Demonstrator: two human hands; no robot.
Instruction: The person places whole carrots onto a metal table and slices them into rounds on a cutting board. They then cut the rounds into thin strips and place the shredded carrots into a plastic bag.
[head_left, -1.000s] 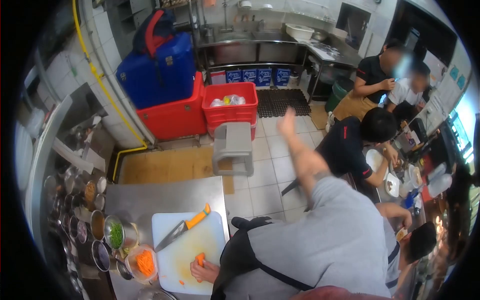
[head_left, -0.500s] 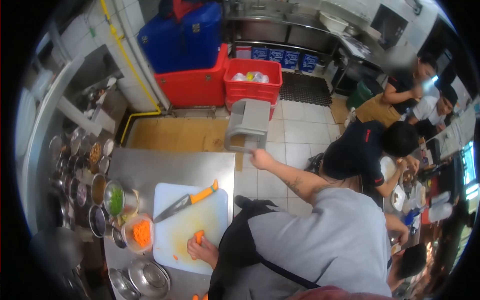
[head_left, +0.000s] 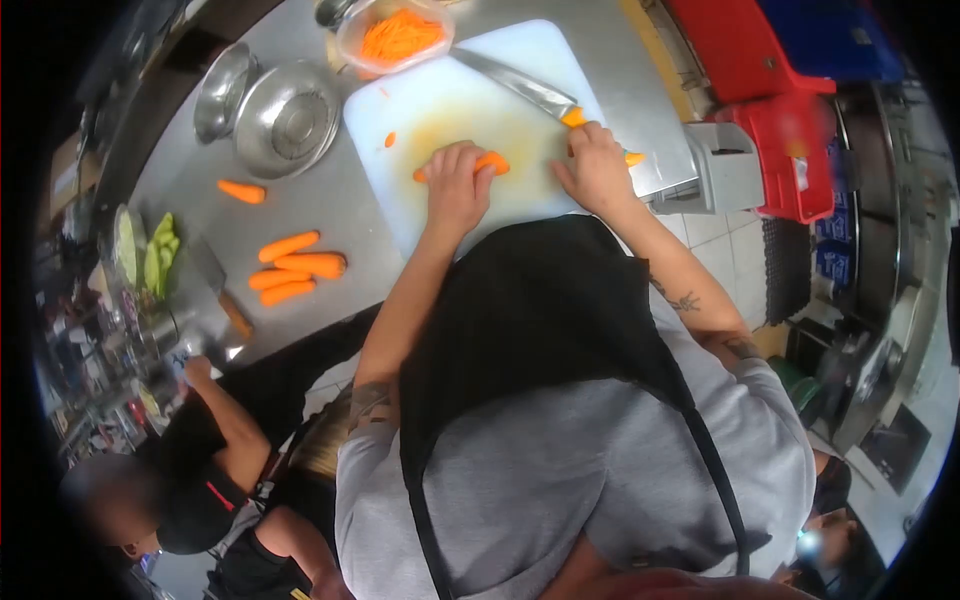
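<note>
My left hand [head_left: 458, 190] is closed around a carrot [head_left: 492, 162] lying on the white cutting board [head_left: 540, 45]; both carrot ends show past the fingers. My right hand [head_left: 602, 172] is wrapped over the orange handle of a kitchen knife [head_left: 525, 88], at the board's right edge, its thumb standing a little away. The knife lies flat, its blade pointing to the far left. A small carrot piece [head_left: 390, 140] sits on the board. Just beyond the board stands a clear tub [head_left: 352, 48] of shredded carrot [head_left: 402, 36].
Several whole carrots [head_left: 312, 264] and a single carrot [head_left: 242, 191] lie on the steel table [head_left: 330, 205]. Metal bowls [head_left: 287, 118] stand at left. Another knife [head_left: 235, 312] rests near a co-worker's hand [head_left: 197, 370]. A grey bin [head_left: 725, 165] and red crate [head_left: 810, 180] are at right.
My view has swung round toward the table. My right hand has moved from the grey bin to the knife's handle. The left hand still holds the carrot on the board.
</note>
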